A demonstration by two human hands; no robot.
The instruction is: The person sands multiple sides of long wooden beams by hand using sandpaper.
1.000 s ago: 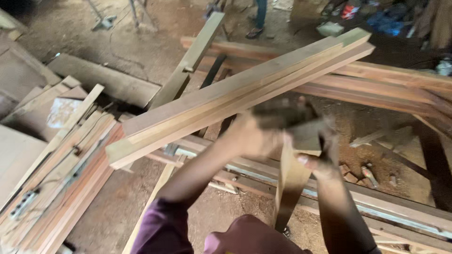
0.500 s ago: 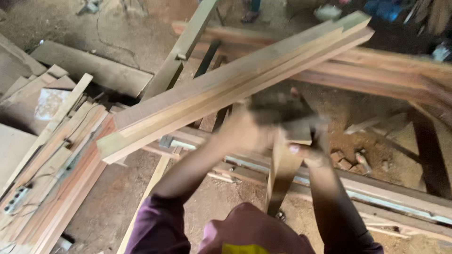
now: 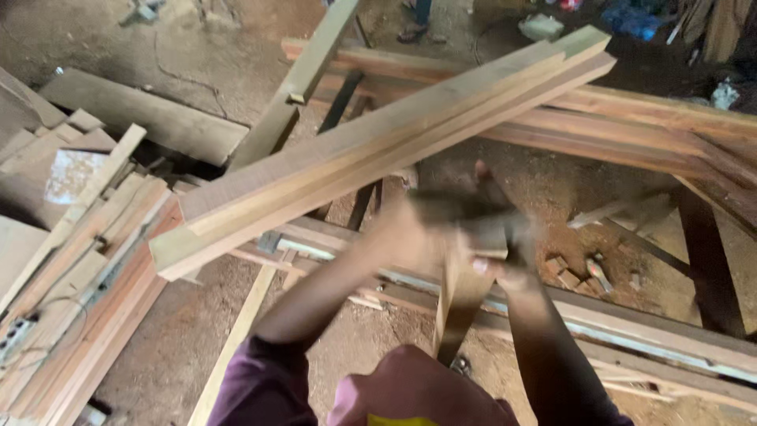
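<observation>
Two hands work a blurred dark tool on the top of an upright wooden piece, under a bundle of long beams.

The left hand [image 3: 406,233] and the right hand [image 3: 505,252] meet on a dark, blurred tool [image 3: 465,207] resting on the top end of a short upright plank [image 3: 461,296]; motion blur hides the fingers, so it cannot be told whether they are closed around the tool or only pressing on it. Just above the plank, a bundle of long pale beams [image 3: 378,158] slants from lower left to upper right. Behind the plank a low rail [image 3: 631,319] crosses the dirt floor, with small wood blocks [image 3: 579,272] to the plank's right. Well to the plank's left lies a stack of boards [image 3: 87,276].
</observation>
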